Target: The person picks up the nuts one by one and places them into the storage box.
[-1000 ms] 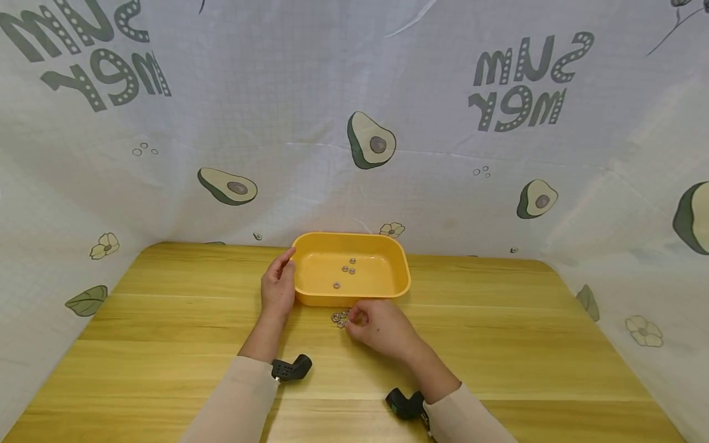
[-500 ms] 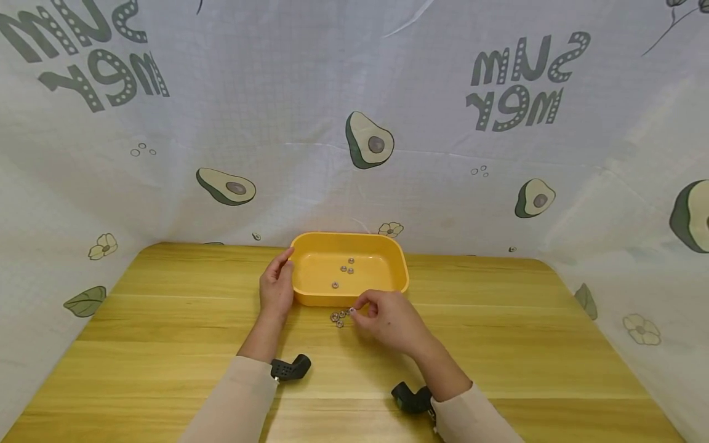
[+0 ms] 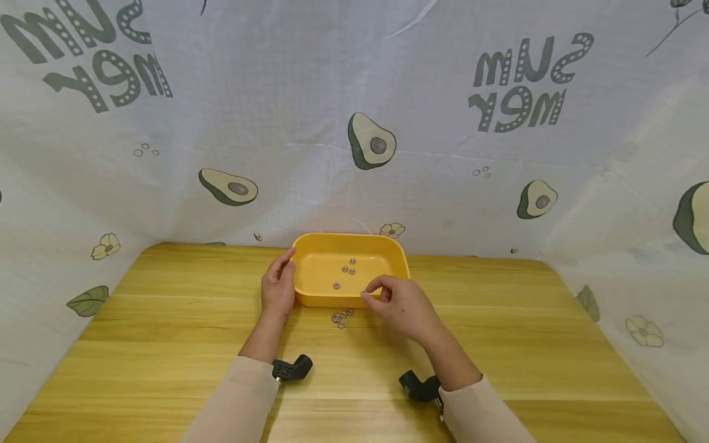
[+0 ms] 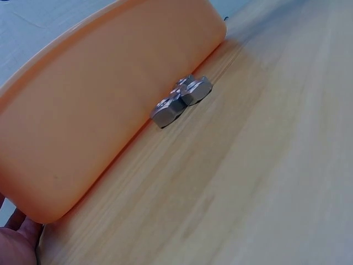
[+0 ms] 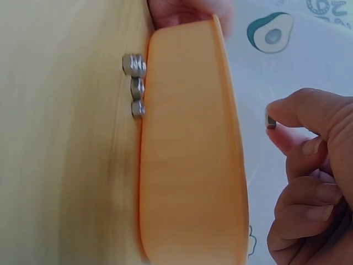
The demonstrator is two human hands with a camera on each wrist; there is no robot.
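A yellow tray (image 3: 327, 300) stands on the wooden table with several metal nuts (image 3: 336, 285) on its floor. My left hand (image 3: 277, 292) rests along the tray's left side, its fingers fairly straight against the wall. Thumb and forefinger of my right hand (image 3: 407, 307) pinch one small nut (image 5: 270, 119), held up at the tray's front rim toward the right. The other fingers of that hand are curled, as the right wrist view shows. Several more nuts (image 3: 336, 318) lie bunched on the table just in front of the tray.
Behind the tray hangs a white cloth (image 3: 310, 123) printed with avocados and lettering, which also runs down both sides of the table (image 3: 183, 344). A black wrist device (image 3: 292, 368) sits on the left wrist, another (image 3: 419, 386) on the right.
From the bunch of nuts, my right hand has lifted one in a pinch and moved it up and right to the tray's front rim. The left hand and tray have stayed put.
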